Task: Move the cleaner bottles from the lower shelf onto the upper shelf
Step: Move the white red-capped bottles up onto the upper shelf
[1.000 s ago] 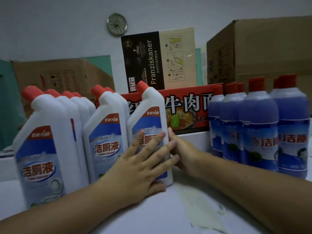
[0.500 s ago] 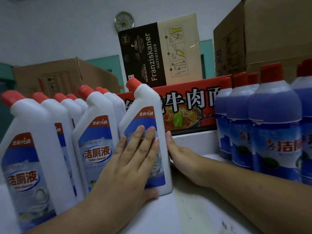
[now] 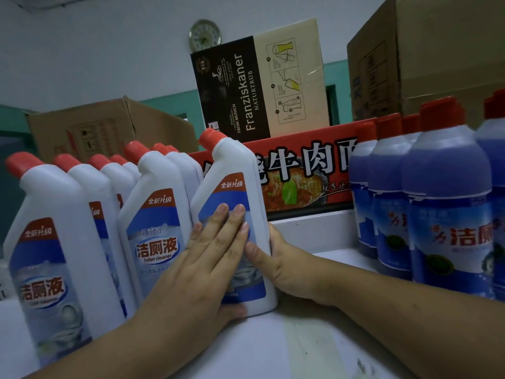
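A white toilet cleaner bottle (image 3: 235,184) with a red angled cap stands on the white shelf top (image 3: 273,348). My left hand (image 3: 202,272) lies flat on its front label, fingers together. My right hand (image 3: 281,266) presses against its right side, thumb on the label. Several identical white bottles (image 3: 155,214) stand in rows to its left, touching it. Several blue bottles (image 3: 442,214) with red caps stand at the right.
A red noodle carton (image 3: 308,170) sits right behind the held bottle. A black and tan beer box (image 3: 259,83) stands on it. Brown cardboard boxes stand at the back left (image 3: 82,132) and upper right (image 3: 437,56). A wall clock (image 3: 205,34) hangs above.
The view has come closer and shifted a little. My left fingers have drawn together on the label. My right thumb has come round onto the bottle's front. The bottle has slid slightly towards the white row.
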